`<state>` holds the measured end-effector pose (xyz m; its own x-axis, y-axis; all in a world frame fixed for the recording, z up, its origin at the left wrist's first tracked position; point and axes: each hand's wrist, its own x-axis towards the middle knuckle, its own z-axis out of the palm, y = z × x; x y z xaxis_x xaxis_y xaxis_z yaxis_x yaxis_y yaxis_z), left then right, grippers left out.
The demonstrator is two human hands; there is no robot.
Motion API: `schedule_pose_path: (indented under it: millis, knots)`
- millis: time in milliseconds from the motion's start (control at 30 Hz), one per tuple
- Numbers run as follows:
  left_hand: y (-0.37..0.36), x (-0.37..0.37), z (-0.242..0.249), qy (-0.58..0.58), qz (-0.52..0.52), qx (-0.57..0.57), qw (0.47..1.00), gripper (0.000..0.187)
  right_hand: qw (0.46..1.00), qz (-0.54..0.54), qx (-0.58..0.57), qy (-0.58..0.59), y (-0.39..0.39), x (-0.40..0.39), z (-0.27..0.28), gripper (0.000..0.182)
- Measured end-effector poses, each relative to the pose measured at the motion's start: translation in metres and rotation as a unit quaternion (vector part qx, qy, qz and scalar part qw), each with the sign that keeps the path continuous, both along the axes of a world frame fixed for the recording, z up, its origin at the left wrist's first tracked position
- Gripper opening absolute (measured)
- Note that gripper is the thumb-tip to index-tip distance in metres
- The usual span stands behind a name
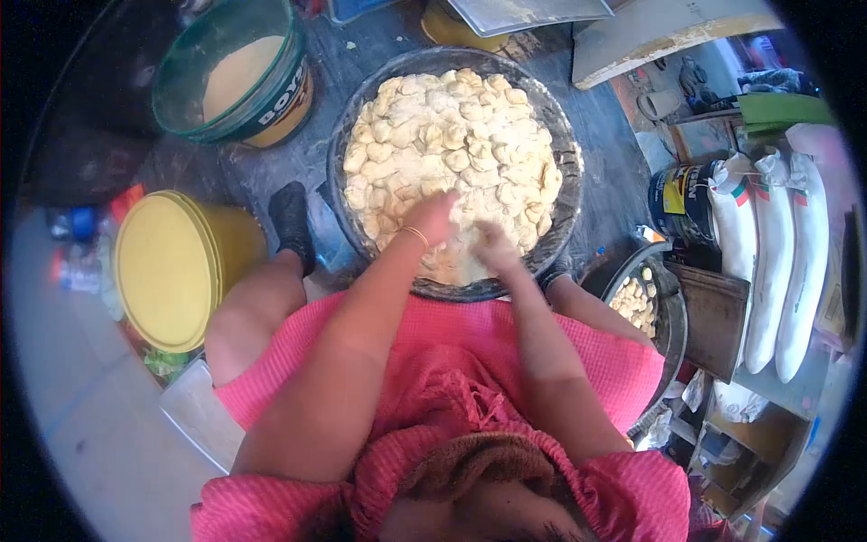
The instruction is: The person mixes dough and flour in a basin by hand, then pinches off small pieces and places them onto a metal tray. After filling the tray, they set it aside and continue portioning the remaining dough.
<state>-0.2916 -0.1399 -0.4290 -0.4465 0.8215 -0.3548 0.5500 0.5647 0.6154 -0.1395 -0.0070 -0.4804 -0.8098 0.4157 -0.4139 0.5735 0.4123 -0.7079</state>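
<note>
A large round dark basin (569, 194) holds a heap of pale, flour-dusted dough pieces (456, 144). Over the near part of the heap is my left hand (435, 219), with a thin bracelet at the wrist. My right hand (493, 247) is beside it to the right, near the basin's front edge. Both hands are smeared by motion and their fingers touch or hover just over the dough. Whether either one holds a piece cannot be made out. A floury patch shows between and below the hands.
A green bucket (172, 90) of flour-like powder stands at upper left, a yellow lidded bucket (167, 271) at left. To the right are a dark pan (673, 339) with small dough pieces, a dark tub (679, 203) and long white bags (768, 262). Metal trays (533, 11) lie at the top.
</note>
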Motion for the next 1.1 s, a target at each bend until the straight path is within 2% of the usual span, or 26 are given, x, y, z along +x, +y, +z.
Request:
schedule_pose_path:
  millis: [33,67,133,167,200,233,300,333,367,400,433,467,500,533,567,600,633,667,700,767,833,900,967,1033,1067,1100]
  knots:
    - [-0.001,-0.003,0.002,0.013,0.125,0.038,0.991,0.027,0.968,0.150,0.178,-0.097,-0.024,0.004,0.014,0.053]
    - [-0.005,-0.005,0.004,0.017,0.124,0.038,0.991,0.027,0.959,0.135,0.243,-0.061,-0.049,0.011,0.031,0.053]
    - [-0.014,-0.005,0.009,0.265,0.029,0.138,0.954,0.038,0.960,0.129,0.238,-0.069,-0.060,0.020,0.039,0.053]
    - [-0.011,-0.001,0.013,0.270,0.022,0.137,0.953,0.038,0.961,0.124,0.233,-0.082,-0.062,0.023,0.041,0.053]
    - [-0.007,0.006,0.015,0.188,-0.037,0.047,0.980,0.037,0.975,0.120,0.171,-0.070,-0.057,0.027,0.040,0.049]
    - [-0.003,0.012,0.015,0.106,-0.093,-0.044,0.989,0.036,0.977,0.113,0.170,-0.066,-0.050,0.030,0.042,0.049]
    - [-0.004,0.036,-0.013,0.076,-0.137,-0.054,0.986,0.035,0.994,-0.079,-0.026,-0.065,-0.037,0.034,0.043,0.051]
    - [-0.008,0.050,-0.016,0.093,-0.134,-0.034,0.986,0.036,0.994,-0.083,-0.029,-0.058,-0.031,0.032,0.044,0.051]
    - [-0.012,0.059,-0.020,0.110,-0.131,-0.014,0.985,0.037,0.971,-0.187,-0.139,0.050,-0.025,0.028,0.045,0.052]
    - [-0.016,0.065,-0.016,0.115,-0.133,-0.017,0.984,0.037,0.914,-0.284,-0.244,0.155,-0.019,0.024,0.046,0.052]
    - [-0.020,0.069,-0.011,0.118,-0.148,-0.012,0.982,0.038,0.825,-0.371,-0.342,0.254,-0.015,0.018,0.052,0.053]
    - [-0.024,0.074,-0.006,0.119,-0.163,-0.006,0.979,0.039,0.863,-0.321,-0.296,0.254,-0.009,0.014,0.058,0.050]
    - [-0.028,0.080,-0.014,0.122,-0.165,-0.010,0.979,0.039,0.861,-0.322,-0.299,0.256,-0.005,0.016,0.056,0.050]
    - [-0.031,0.086,-0.025,0.178,-0.155,0.017,0.972,0.040,0.973,-0.150,-0.117,0.127,0.001,0.019,0.047,0.046]
    - [-0.033,0.087,-0.036,0.235,-0.143,0.045,0.960,0.040,0.996,0.036,0.077,-0.012,0.006,0.019,0.037,0.043]
    - [-0.030,0.087,-0.028,0.241,-0.143,0.044,0.959,0.040,0.970,0.063,0.199,-0.123,-0.005,0.023,0.012,0.043]
    - [-0.026,0.086,-0.014,0.217,-0.196,-0.013,0.956,0.040,0.971,0.064,0.200,-0.117,-0.014,0.029,0.019,0.043]
    - [-0.023,0.085,-0.004,0.189,-0.249,-0.072,0.947,0.040,0.960,0.080,0.247,-0.109,-0.023,0.039,0.025,0.042]
    - [-0.020,0.083,-0.002,0.193,-0.249,-0.075,0.946,0.040,0.946,0.095,0.294,-0.101,-0.028,0.041,0.029,0.041]
    - [-0.020,0.083,0.000,0.161,-0.212,-0.088,0.960,0.034,0.945,0.079,0.291,-0.125,-0.029,0.035,0.031,0.040]
    - [-0.018,0.078,-0.002,0.159,-0.203,-0.110,0.960,0.031,0.941,0.094,0.258,-0.198,-0.019,0.030,0.041,0.035]
    - [-0.020,0.073,-0.001,0.155,-0.191,-0.133,0.960,0.027,0.948,0.093,0.255,-0.165,-0.013,0.034,0.049,0.034]
    - [-0.025,0.070,0.003,0.160,-0.183,-0.078,0.967,0.023,0.955,0.093,0.248,-0.131,-0.010,0.039,0.050,0.032]
    - [-0.024,0.065,0.007,0.156,-0.205,-0.110,0.960,0.025,0.977,0.112,0.155,-0.091,0.003,0.040,0.037,0.027]
    - [-0.023,0.061,0.008,0.151,-0.228,-0.143,0.951,0.026,0.977,0.112,0.155,-0.090,0.014,0.039,0.029,0.027]
    - [-0.020,0.057,0.012,0.151,-0.227,-0.143,0.951,0.026,0.997,-0.029,-0.017,-0.070,0.022,0.034,0.030,0.027]
